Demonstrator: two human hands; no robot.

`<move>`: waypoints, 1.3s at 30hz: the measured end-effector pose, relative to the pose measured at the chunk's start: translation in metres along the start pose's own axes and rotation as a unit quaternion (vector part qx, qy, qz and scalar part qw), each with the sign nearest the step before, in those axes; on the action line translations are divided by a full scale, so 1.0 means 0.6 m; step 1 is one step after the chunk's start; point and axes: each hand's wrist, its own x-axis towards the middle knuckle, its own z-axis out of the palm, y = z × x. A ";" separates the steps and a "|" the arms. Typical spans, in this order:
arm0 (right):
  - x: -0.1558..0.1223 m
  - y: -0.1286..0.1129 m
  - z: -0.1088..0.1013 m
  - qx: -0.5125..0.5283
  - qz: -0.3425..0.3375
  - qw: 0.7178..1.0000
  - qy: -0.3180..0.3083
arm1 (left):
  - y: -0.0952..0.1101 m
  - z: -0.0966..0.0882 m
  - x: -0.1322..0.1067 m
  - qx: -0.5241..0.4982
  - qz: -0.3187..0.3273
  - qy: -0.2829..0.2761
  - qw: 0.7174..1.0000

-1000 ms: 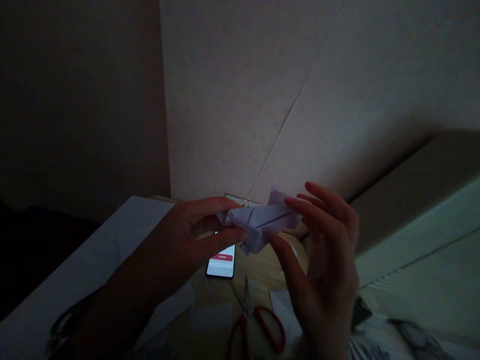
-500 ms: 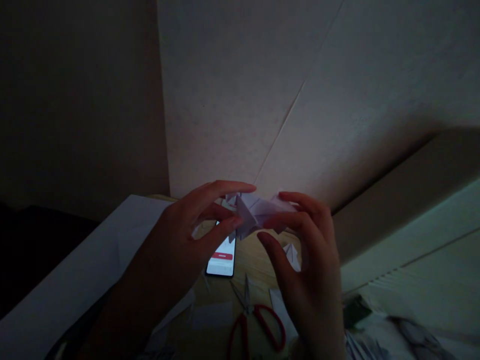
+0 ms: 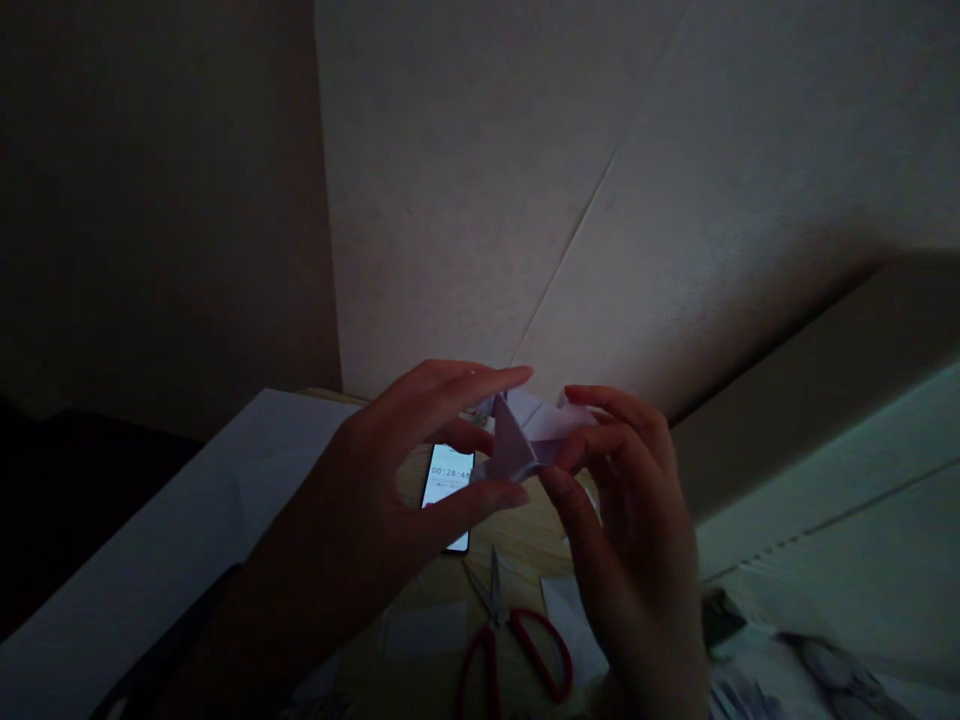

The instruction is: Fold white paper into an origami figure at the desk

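A folded white paper piece [image 3: 517, 440] with pointed flaps is held up between both hands above the table. My left hand [image 3: 405, 460] grips its left side, fingers over the top and thumb below. At its right side, my right hand [image 3: 622, 470] pinches the paper between thumb and fingers. Parts of the folds are hidden behind the fingers. Under the hands lies a lit phone [image 3: 448, 480] showing a timer, partly covered by my left thumb. Nearer to me, scissors with red handles [image 3: 495, 620] lie with their blades apart.
A large white sheet [image 3: 262, 450] lies on the left. Smaller paper pieces [image 3: 426, 630] rest on the wooden table [image 3: 517, 530] around the scissors. A pale wall [image 3: 480, 200] rises behind, and a board-like ledge [image 3: 810, 370] runs along the right. The room is dim.
Both hands and the folded paper have shifted slightly right. My left thumb has slid right along the paper's lower edge, and my right thumb has closed up against the paper.
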 end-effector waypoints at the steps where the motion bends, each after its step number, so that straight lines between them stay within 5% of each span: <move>1: 0.000 0.000 0.000 -0.001 -0.004 1.000 0.001 | 0.001 0.000 -0.001 0.001 0.000 -0.002 1.000; 24: -0.001 0.001 -0.008 -0.016 -0.019 0.999 -0.032 | 0.010 -0.003 0.000 0.036 0.002 -0.037 0.999; 39: 0.005 -0.003 -0.001 -0.065 -0.013 0.998 -0.019 | 0.009 0.013 0.002 0.140 0.075 0.010 0.987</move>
